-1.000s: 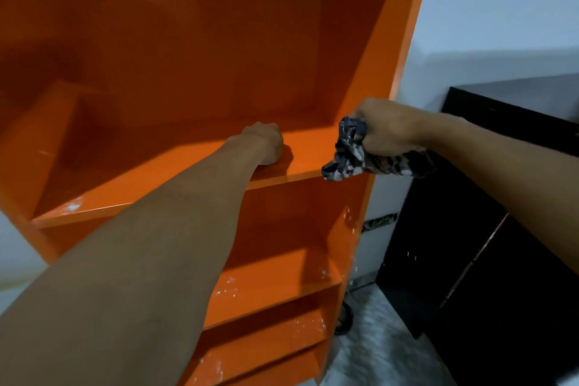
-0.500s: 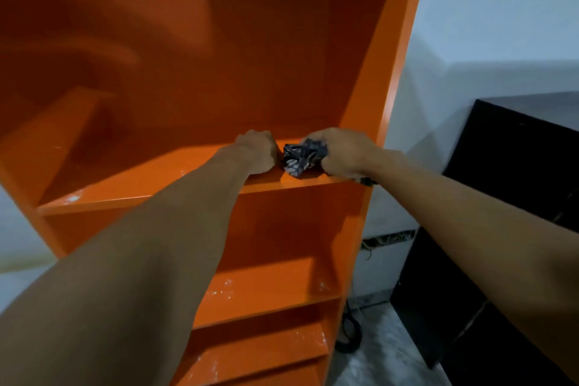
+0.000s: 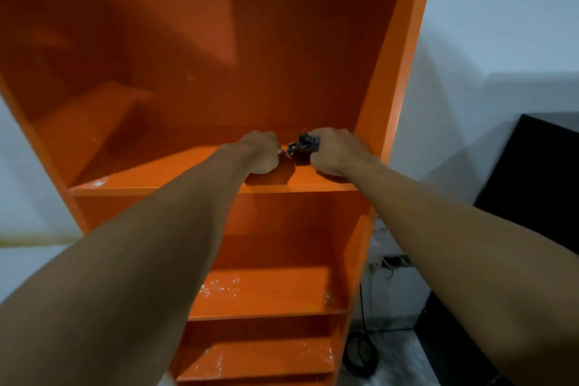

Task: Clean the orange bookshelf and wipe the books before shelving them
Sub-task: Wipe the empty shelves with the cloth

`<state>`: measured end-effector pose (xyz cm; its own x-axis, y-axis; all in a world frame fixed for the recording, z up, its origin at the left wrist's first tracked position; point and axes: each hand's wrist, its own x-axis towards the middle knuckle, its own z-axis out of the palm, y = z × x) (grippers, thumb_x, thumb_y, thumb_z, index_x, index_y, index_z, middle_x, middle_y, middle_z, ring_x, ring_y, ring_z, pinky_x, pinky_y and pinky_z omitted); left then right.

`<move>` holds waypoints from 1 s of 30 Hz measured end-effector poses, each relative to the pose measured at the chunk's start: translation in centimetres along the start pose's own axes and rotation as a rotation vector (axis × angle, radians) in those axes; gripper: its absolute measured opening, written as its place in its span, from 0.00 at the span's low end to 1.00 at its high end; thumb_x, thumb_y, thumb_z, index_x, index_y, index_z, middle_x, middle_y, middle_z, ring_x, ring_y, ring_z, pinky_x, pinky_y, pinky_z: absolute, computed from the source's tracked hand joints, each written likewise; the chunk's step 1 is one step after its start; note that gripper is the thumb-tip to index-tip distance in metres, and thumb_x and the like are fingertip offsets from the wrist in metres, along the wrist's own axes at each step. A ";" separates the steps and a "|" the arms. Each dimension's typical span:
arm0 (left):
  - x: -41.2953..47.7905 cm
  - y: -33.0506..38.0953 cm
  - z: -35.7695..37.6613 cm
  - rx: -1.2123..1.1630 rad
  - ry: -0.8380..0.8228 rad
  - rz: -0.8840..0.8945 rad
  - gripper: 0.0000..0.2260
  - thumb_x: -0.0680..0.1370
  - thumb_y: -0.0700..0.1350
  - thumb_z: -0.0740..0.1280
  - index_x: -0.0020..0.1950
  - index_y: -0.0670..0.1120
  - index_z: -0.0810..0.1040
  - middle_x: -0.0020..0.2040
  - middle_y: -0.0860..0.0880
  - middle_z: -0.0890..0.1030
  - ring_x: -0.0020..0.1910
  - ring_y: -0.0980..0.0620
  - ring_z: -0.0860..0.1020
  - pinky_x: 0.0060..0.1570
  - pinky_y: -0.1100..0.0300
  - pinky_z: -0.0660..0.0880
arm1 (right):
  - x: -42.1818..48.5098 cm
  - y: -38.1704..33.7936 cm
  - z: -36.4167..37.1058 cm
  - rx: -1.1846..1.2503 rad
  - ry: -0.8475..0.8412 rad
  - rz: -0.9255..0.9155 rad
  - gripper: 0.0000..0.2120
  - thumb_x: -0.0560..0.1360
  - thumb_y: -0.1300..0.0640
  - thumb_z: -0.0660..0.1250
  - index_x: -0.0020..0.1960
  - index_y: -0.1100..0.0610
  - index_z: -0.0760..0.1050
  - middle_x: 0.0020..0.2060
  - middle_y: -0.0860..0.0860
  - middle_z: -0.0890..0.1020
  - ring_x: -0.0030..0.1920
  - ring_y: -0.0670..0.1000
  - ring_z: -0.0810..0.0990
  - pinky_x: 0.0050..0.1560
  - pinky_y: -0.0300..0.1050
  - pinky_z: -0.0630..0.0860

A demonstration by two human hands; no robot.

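The orange bookshelf (image 3: pixel 388 97) stands in front of me with bare shelves; no books are in sight. My right hand (image 3: pixel 336 150) rests on the upper shelf board (image 3: pixel 150 175), closed around a crumpled dark patterned cloth (image 3: pixel 302 144) that it presses on the board. My left hand (image 3: pixel 261 150) is a closed fist resting on the same board, just left of the cloth and nearly touching it. Whether its fingers hold anything is hidden. White dust specks (image 3: pixel 219 287) lie on the lower shelves.
A black cabinet (image 3: pixel 539 185) stands to the right of the bookshelf against the white wall (image 3: pixel 501 25). A wall socket and dark cable (image 3: pixel 360 351) hang between them, the cable coiled on the grey floor. A smaller orange step (image 3: pixel 84 122) sits inside the shelf's left part.
My right hand carried the cloth from the shelf's right front corner inward onto the upper board, beside my left fist. The left hand stayed in place. My view shifted upward and right.
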<state>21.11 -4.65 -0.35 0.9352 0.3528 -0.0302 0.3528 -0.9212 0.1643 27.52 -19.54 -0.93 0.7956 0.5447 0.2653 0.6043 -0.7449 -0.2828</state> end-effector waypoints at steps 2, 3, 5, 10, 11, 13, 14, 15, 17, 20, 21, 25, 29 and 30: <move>-0.4 -0.1 0.0 0.023 0.013 -0.014 0.13 0.83 0.41 0.55 0.65 0.44 0.73 0.51 0.44 0.76 0.43 0.47 0.73 0.46 0.53 0.71 | 0.0 -0.1 1.3 -0.051 -0.027 -0.016 0.28 0.68 0.50 0.60 0.69 0.41 0.70 0.59 0.54 0.80 0.57 0.61 0.77 0.58 0.57 0.74; -0.5 -0.2 0.1 0.023 0.019 -0.014 0.14 0.83 0.41 0.55 0.67 0.44 0.72 0.54 0.43 0.76 0.45 0.46 0.74 0.45 0.53 0.70 | 0.0 -0.1 1.3 -0.042 -0.017 -0.036 0.28 0.68 0.50 0.59 0.68 0.41 0.70 0.58 0.53 0.80 0.56 0.61 0.77 0.58 0.57 0.73; -0.8 -0.5 0.3 0.021 0.013 -0.006 0.14 0.83 0.42 0.55 0.68 0.45 0.71 0.58 0.43 0.76 0.49 0.46 0.75 0.46 0.53 0.71 | -0.8 0.0 0.6 -0.006 -0.007 -0.081 0.24 0.68 0.55 0.60 0.63 0.44 0.75 0.50 0.51 0.82 0.50 0.57 0.78 0.50 0.51 0.76; -0.6 -1.9 -0.8 0.030 0.024 0.021 0.13 0.82 0.50 0.60 0.59 0.46 0.80 0.57 0.44 0.82 0.51 0.44 0.80 0.53 0.46 0.78 | -9.0 -2.3 -1.9 0.040 -0.089 -0.377 0.24 0.67 0.63 0.63 0.57 0.42 0.78 0.37 0.45 0.76 0.35 0.50 0.70 0.29 0.40 0.59; -0.6 -2.3 -0.9 0.028 0.032 0.025 0.14 0.82 0.50 0.59 0.57 0.44 0.79 0.58 0.43 0.81 0.52 0.43 0.79 0.55 0.46 0.77 | -9.6 -2.8 -2.2 0.091 -0.155 -0.410 0.24 0.67 0.64 0.63 0.57 0.42 0.79 0.40 0.45 0.80 0.34 0.49 0.72 0.29 0.39 0.61; -1.2 -2.8 -1.2 0.013 0.075 0.029 0.12 0.84 0.50 0.57 0.51 0.44 0.75 0.56 0.41 0.80 0.48 0.44 0.76 0.51 0.50 0.73 | -8.7 -3.6 -3.0 0.166 -0.122 -0.397 0.22 0.67 0.63 0.62 0.55 0.43 0.79 0.42 0.47 0.83 0.34 0.51 0.74 0.31 0.40 0.67; -1.4 -3.1 -1.2 -0.003 0.099 0.024 0.11 0.84 0.49 0.57 0.50 0.44 0.73 0.56 0.40 0.80 0.46 0.45 0.75 0.48 0.51 0.72 | -7.2 -3.7 -3.1 0.187 -0.046 -0.354 0.20 0.68 0.62 0.62 0.54 0.43 0.79 0.42 0.47 0.83 0.35 0.53 0.75 0.33 0.43 0.72; -1.6 -3.4 -1.3 -0.019 0.108 0.013 0.11 0.84 0.49 0.57 0.51 0.44 0.73 0.58 0.41 0.80 0.48 0.44 0.75 0.49 0.51 0.72 | -5.4 -3.5 -3.0 0.195 0.028 -0.296 0.19 0.68 0.60 0.61 0.53 0.42 0.78 0.41 0.47 0.83 0.36 0.56 0.77 0.36 0.47 0.76; -1.9 -4.4 -1.6 -0.050 0.085 -0.016 0.15 0.85 0.48 0.55 0.66 0.43 0.74 0.67 0.42 0.75 0.62 0.42 0.74 0.63 0.50 0.71 | -1.9 -2.8 -2.4 0.171 0.048 -0.186 0.18 0.71 0.59 0.62 0.56 0.41 0.77 0.39 0.47 0.81 0.41 0.57 0.79 0.43 0.52 0.78; -2.5 -6.5 -1.9 -0.026 0.053 -0.062 0.19 0.85 0.48 0.54 0.76 0.46 0.65 0.74 0.43 0.68 0.73 0.42 0.67 0.72 0.47 0.64 | 0.7 -1.9 0.5 -0.013 -0.084 -0.024 0.22 0.74 0.50 0.61 0.68 0.39 0.70 0.56 0.52 0.79 0.58 0.60 0.74 0.58 0.58 0.71; -2.6 -7.4 -2.0 -0.008 0.039 -0.081 0.19 0.85 0.47 0.53 0.76 0.46 0.65 0.73 0.43 0.69 0.72 0.42 0.68 0.71 0.47 0.65 | 0.9 -2.2 1.5 -0.053 -0.065 0.012 0.25 0.74 0.48 0.59 0.70 0.38 0.68 0.61 0.54 0.77 0.62 0.62 0.70 0.60 0.59 0.67; -3.4 -11.3 -2.3 0.036 -0.007 -0.155 0.16 0.83 0.42 0.55 0.70 0.47 0.70 0.66 0.44 0.74 0.61 0.43 0.75 0.63 0.47 0.72 | 0.4 -6.6 2.9 -0.009 -0.001 -0.066 0.27 0.71 0.51 0.61 0.69 0.41 0.71 0.62 0.54 0.77 0.61 0.62 0.72 0.55 0.53 0.71; -2.6 -14.8 -3.4 0.157 -0.025 -0.199 0.11 0.80 0.41 0.58 0.58 0.43 0.77 0.59 0.41 0.80 0.52 0.42 0.79 0.52 0.47 0.77 | -4.0 -11.2 3.5 0.017 0.039 -0.340 0.20 0.68 0.58 0.65 0.57 0.44 0.79 0.45 0.52 0.83 0.47 0.61 0.78 0.36 0.45 0.69; -2.5 -15.4 -3.5 0.160 -0.039 -0.200 0.12 0.80 0.42 0.59 0.60 0.43 0.78 0.59 0.41 0.80 0.54 0.41 0.79 0.55 0.46 0.78 | -5.2 -12.1 3.2 0.060 -0.004 -0.382 0.19 0.67 0.58 0.64 0.55 0.45 0.80 0.41 0.51 0.83 0.44 0.61 0.78 0.34 0.45 0.69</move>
<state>13.21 9.23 0.63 0.8457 0.5269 -0.0847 0.5283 -0.8490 -0.0072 16.23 -12.11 -1.82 0.5130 0.7801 0.3582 0.8584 -0.4643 -0.2183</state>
